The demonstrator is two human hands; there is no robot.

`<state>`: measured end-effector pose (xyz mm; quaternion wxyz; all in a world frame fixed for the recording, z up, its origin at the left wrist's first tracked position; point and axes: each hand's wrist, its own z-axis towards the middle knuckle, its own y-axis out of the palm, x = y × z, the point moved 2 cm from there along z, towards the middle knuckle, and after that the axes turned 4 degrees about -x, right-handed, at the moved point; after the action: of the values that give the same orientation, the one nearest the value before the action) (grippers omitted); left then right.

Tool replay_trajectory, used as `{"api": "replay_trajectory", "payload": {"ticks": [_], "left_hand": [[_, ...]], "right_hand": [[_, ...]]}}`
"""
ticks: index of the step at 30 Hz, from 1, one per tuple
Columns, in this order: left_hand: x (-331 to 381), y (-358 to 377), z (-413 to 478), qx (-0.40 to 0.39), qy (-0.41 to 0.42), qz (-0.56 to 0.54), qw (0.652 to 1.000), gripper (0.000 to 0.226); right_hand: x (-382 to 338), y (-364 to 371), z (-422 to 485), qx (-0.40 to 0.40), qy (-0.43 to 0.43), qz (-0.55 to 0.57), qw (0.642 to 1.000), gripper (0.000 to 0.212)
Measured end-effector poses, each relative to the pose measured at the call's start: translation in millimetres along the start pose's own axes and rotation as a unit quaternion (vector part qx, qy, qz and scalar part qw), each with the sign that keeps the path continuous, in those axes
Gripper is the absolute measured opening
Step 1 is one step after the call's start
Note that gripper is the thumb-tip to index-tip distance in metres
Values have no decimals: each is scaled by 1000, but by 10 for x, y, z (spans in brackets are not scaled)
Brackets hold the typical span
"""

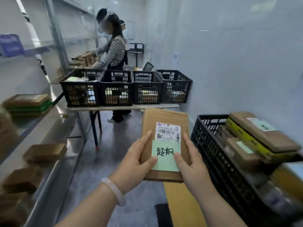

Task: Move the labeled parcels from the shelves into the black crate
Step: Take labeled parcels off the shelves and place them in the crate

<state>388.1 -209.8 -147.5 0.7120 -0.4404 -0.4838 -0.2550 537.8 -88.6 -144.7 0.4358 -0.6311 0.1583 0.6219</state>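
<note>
Parcel [165, 145] held flat in both hands, left hand [137, 163] and right hand [188, 163] gripping its sides, thumbs on the green note [165, 158], beside the black crate [211, 141].

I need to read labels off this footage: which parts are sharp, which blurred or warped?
Head view: the held parcel and its white label are sharp; the shelf parcels at left are smeared; the black crate at right softens; the shelf post tilts, warped.
</note>
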Motion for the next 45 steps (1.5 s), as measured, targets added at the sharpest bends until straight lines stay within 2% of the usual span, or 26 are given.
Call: {"api": "replay_trajectory", "payload": {"ticks": [4,7,12,16,20,23,28,35,42,45], "left_hand": [[194,359,580,-44,35,-51,997,73],[337,681,924,-65,78,-42,994,70],[627,1301,1503,-181,118,-68,974,70],[826,1854,1869,-271,168,-91,943,70],[979,2325,2128,-378,196,-98,899,72],[1090,2556,2287,-446,213,-95,864,71],[994,2862,2481,-518,225,-86,821,70],[733,2991,2621,-581,242,-30,776,81],[780,3016,2721,-575,247,-57,778,81],[842,3015,2829,-584,231,-73,775,80]], "right_hand": [[19,-529,220,61,-4,-13,998,60],[87,-884,268,116,3,-33,993,62],[260,-1459,235,219,56,-53,973,65],[389,-1867,145,311,86,-64,944,67],[480,-2087,15,400,143,-63,903,66],[514,-2160,-33,451,148,-90,876,63],[675,-2106,-29,501,190,-108,837,67],[896,-1870,6,534,266,-101,796,87],[775,-1915,67,561,275,-137,769,86],[693,-2002,135,559,270,-121,775,85]]}}
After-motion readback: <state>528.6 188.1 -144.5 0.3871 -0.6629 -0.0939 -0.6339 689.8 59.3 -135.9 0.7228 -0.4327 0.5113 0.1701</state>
